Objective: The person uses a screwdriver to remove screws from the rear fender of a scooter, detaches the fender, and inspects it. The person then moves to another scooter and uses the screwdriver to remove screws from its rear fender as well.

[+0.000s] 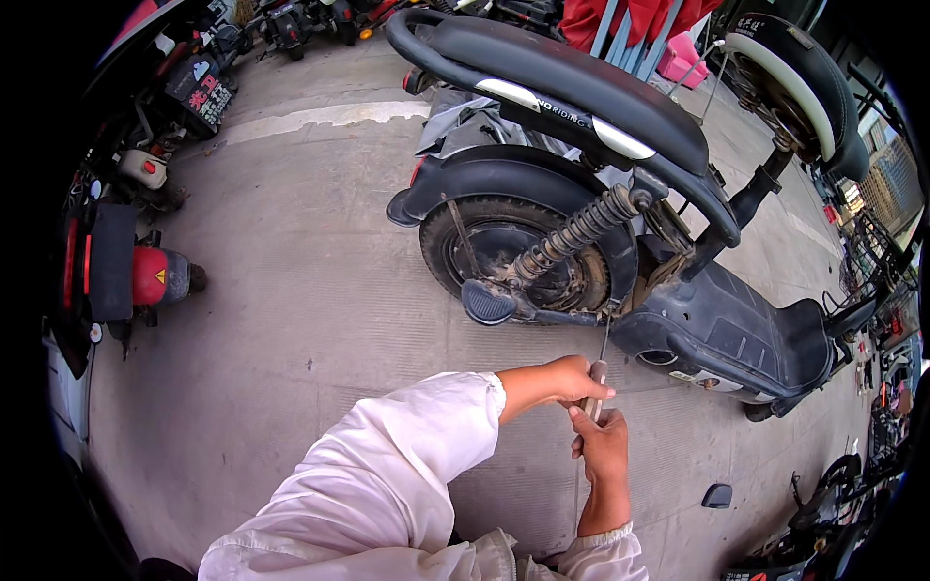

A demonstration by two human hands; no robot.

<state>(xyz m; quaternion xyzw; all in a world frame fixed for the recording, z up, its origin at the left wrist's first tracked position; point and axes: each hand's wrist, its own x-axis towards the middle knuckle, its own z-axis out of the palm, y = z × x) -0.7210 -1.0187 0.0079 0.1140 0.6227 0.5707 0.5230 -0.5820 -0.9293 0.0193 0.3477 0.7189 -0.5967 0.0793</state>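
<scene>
Both hands are closed around the brownish handle of a screwdriver [598, 374]. My left hand [573, 381] grips it from the left, its thumb along the handle. Just below, my right hand [604, 443] holds the handle's lower end. The thin metal shaft reaches up to the lower frame of a black electric scooter [572, 87], just behind its footboard [736, 324]. Whether the tip sits in a screw is too small to tell. Close by are the rear wheel [450, 247], a coil-spring shock absorber [576, 232] and a black footrest [488, 302].
A small black plastic piece [717, 496] lies on the paved floor [320, 290] at the right. Other scooters stand along the left, including one with a red rear [150, 278]. Behind the black scooter are folded red fabric with metal poles [630, 34] and a pink container [684, 60].
</scene>
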